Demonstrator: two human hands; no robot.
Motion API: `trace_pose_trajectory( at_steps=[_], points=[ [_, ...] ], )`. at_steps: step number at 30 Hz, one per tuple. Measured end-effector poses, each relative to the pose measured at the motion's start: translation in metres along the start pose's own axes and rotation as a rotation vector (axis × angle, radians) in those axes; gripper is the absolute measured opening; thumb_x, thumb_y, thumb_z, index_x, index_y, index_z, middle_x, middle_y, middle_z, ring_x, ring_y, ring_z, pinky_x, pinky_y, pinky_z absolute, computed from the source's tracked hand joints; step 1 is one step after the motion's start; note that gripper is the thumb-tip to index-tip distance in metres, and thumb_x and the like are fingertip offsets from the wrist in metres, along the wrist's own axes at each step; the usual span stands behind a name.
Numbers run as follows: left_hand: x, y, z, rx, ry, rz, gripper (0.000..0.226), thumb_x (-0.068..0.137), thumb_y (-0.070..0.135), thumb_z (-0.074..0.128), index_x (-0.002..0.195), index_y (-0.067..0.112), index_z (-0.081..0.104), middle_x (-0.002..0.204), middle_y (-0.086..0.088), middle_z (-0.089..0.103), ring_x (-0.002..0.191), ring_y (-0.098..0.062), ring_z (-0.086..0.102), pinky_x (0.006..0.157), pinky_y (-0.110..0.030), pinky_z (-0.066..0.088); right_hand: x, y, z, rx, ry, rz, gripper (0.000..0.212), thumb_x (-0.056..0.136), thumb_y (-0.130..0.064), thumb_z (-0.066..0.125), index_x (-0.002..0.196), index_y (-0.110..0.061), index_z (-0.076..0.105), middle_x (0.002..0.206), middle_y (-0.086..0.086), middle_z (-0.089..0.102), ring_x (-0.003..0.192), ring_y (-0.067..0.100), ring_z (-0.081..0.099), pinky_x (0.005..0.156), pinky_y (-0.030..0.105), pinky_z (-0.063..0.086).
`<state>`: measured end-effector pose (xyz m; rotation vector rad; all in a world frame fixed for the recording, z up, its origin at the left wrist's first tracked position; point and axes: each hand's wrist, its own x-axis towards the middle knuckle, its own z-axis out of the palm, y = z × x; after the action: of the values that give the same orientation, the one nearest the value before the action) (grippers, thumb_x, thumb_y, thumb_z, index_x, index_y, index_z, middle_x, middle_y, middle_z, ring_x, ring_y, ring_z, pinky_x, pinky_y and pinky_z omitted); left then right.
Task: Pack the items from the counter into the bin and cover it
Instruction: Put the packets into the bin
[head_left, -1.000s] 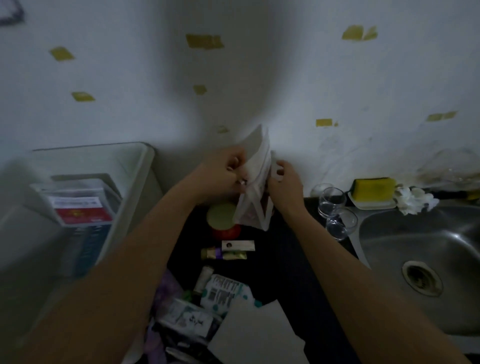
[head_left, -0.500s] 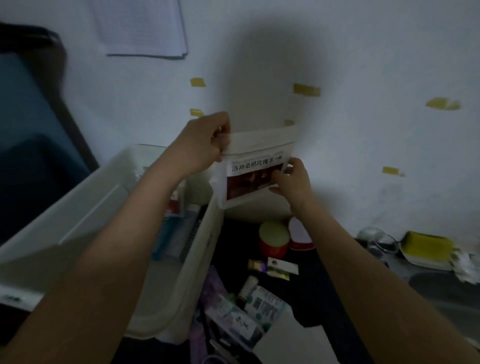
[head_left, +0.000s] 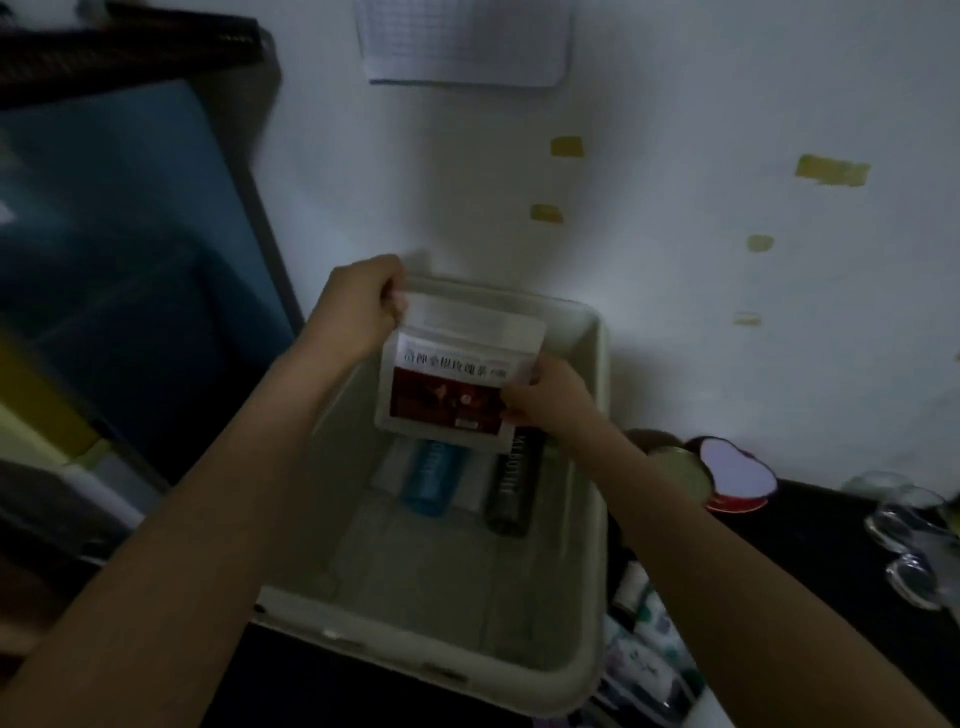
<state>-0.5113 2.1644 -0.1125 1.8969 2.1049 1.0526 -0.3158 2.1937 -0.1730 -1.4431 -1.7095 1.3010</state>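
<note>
1. Head view: the left hand (head_left: 358, 301) pinches the top corner of a white pouch (head_left: 457, 379), and the right hand (head_left: 545, 397) grips its right edge, above the far end of the bin (head_left: 587, 582).
2. Inside the bin, under the pouch, lie a blue tube (head_left: 431, 480) and a black tube (head_left: 511, 491).
3. Right of the bin, on the dark worktop (head_left: 810, 551), sit a round tin (head_left: 680, 473), a heart-shaped lid (head_left: 735, 467) and clear glasses (head_left: 904, 525).

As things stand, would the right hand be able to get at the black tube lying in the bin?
Probably not yet. The right hand and left hand both grip the white pouch, which hangs over the black tube in the bin; once the pouch is released, nothing else seems to block it.
</note>
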Motion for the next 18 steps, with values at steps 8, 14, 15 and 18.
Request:
trace_pose_trajectory(
  at_steps=[8,14,15,18],
  points=[
    [0.005,-0.091,0.037,0.038,-0.338,-0.140,0.016,0.091,0.004,0.047,0.076,0.009,0.051,0.071,-0.001,0.048,0.071,-0.016,0.047,0.056,-0.020,0.033,0.040,0.025,0.070,-0.065,0.004,0.271,0.027,0.089,-0.014,0.059,0.112,0.000,0.060,0.114,0.017,0.064,0.104,0.028,0.063,0.092,0.038,0.053],
    [0.004,-0.100,0.060,-0.499,-0.300,-0.544,0.029,0.090,0.019,0.046,0.062,0.015,0.054,0.059,0.000,0.059,0.058,-0.015,0.057,0.055,-0.024,0.042,0.053,0.042,0.099,0.306,-0.028,0.327,0.037,0.088,-0.005,0.059,0.125,-0.006,0.051,0.113,0.003,0.061,0.097,0.014,0.060,0.078,0.018,0.052],
    [0.005,-0.100,0.062,-0.538,-0.321,-0.555,0.028,0.090,0.023,0.046,0.071,0.011,0.063,0.064,-0.003,0.066,0.061,-0.017,0.062,0.056,-0.024,0.045,0.058,0.046,0.101,0.334,-0.008,0.334,0.042,0.088,-0.005,0.060,0.128,-0.005,0.049,0.119,0.005,0.060,0.105,0.017,0.059,0.083,0.021,0.051],
    [0.012,-0.100,0.071,-0.581,-0.319,-0.532,0.039,0.092,0.029,0.040,0.095,0.003,0.069,0.085,-0.009,0.073,0.077,-0.025,0.067,0.064,-0.027,0.047,0.075,0.050,0.105,0.379,0.045,0.356,0.046,0.086,-0.007,0.062,0.131,-0.004,0.049,0.125,0.009,0.059,0.113,0.021,0.057,0.095,0.026,0.048]
  ],
)
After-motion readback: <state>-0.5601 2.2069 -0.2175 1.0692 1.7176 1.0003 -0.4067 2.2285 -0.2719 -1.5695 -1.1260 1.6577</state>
